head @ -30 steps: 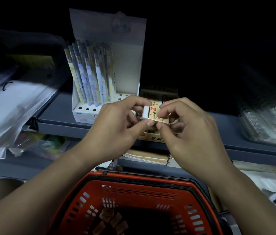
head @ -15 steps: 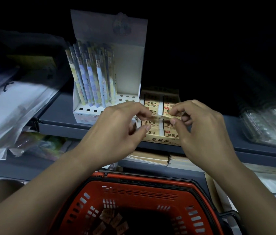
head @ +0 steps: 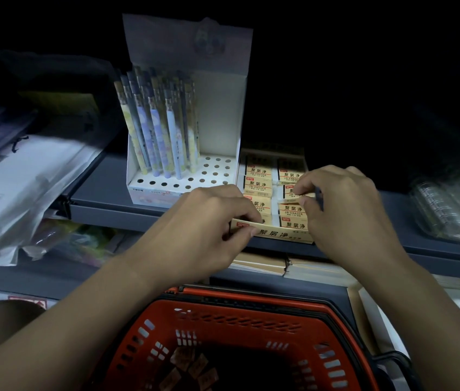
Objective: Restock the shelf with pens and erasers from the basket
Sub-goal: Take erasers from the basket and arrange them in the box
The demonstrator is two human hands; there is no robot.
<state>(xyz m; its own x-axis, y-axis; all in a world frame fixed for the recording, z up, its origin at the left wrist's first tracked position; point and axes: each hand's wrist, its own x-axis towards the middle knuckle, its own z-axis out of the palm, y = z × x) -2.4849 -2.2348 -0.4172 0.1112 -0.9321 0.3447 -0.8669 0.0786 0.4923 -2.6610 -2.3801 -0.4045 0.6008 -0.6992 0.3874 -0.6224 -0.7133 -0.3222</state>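
A cream eraser box (head: 282, 235) stands on the grey shelf (head: 102, 193), holding two columns of cream erasers (head: 258, 183). My right hand (head: 344, 213) pinches one eraser (head: 296, 195) edge-on over the right column, among the others. The box's front left corner is pinched between the thumb and forefinger of my left hand (head: 209, 230). To the left of it is a white pen display box (head: 183, 179) with several pens (head: 161, 131) upright in its left holes. Below me, a red basket (head: 223, 320) has several loose erasers (head: 192, 368) on its bottom.
Plastic-wrapped papers (head: 25, 176) lie on the shelf at the left. Clear spiral-bound packs (head: 449, 204) sit at the right. Stacked notebooks (head: 260, 265) fill the lower shelf under the eraser box. The back of the shelf is dark.
Both hands held the eraser up a second ago. My right hand alone has since lowered it into the box's right column, and my left hand dropped to the box's front corner.
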